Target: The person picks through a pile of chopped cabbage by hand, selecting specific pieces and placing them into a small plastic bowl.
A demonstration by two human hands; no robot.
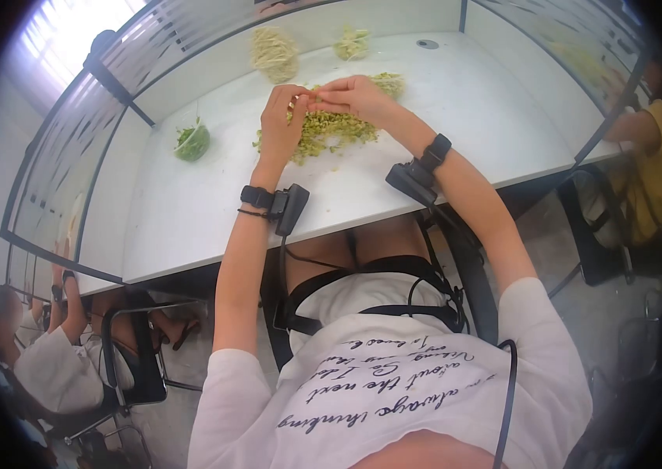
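My left hand (278,123) and my right hand (360,100) meet at the fingertips above a loose heap of small yellow-green plant pieces (331,129) on the white table. The fingers of each hand are pinched together. Whatever lies between them is too small and too covered to make out. Behind my hands stands a bundle of pale, thin sprout-like strands (274,55). To its right is a smaller pale-green clump (352,44). A clear bowl with green bits (192,143) sits to the left of my left hand.
The white table (471,109) has low partitions, with framed clear panels (65,164) at the sides. A round cable hole (427,44) is near the back. Black devices (290,209) are strapped to both wrists, with cables hanging down. Other people sit to the left and right.
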